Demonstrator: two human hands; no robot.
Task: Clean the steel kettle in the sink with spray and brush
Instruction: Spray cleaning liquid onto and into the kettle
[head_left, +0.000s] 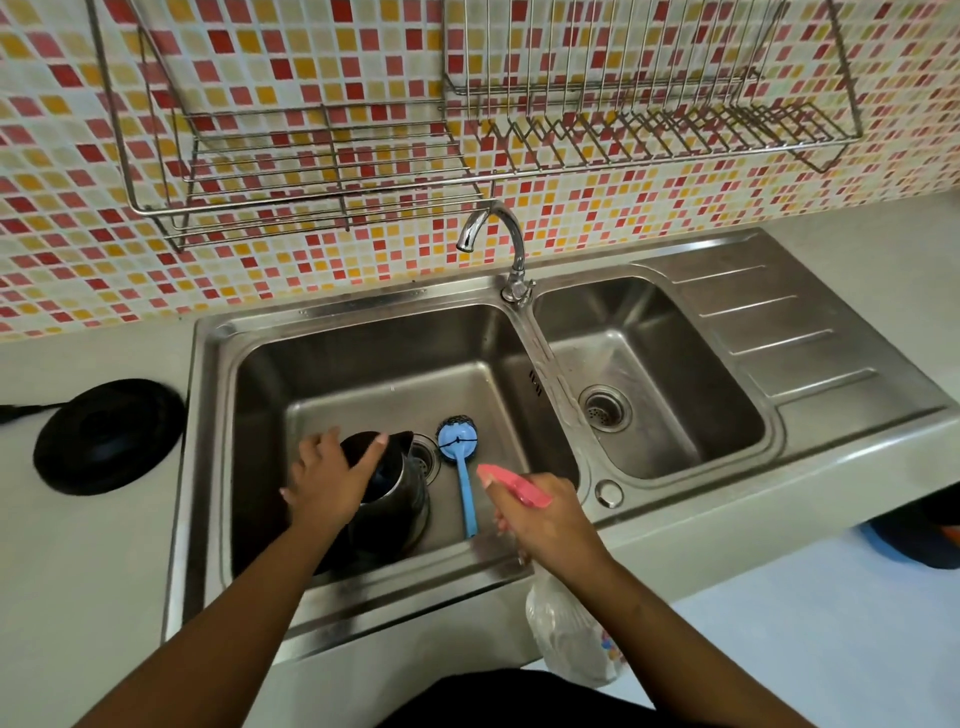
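A steel kettle (402, 499) with a dark open top stands in the left basin of the sink (363, 343). My left hand (327, 478) lies over its rim and handle side, thumb curled onto the top edge. My right hand (545, 519) grips a spray bottle (569, 629) with a pink nozzle head (514, 483); the nozzle points left toward the kettle. The bottle's clear body hangs below the sink's front edge. A blue-handled brush (465, 483) lies on the basin floor between kettle and right hand, its round head near the drain.
The chrome tap (498, 244) rises between the two basins, spout turned left. The right basin (649, 374) and its ribbed drainboard (769, 332) lie to the right. A black kettle base (106, 436) sits on the counter at left. Wire dish racks (467, 130) hang on the tiled wall.
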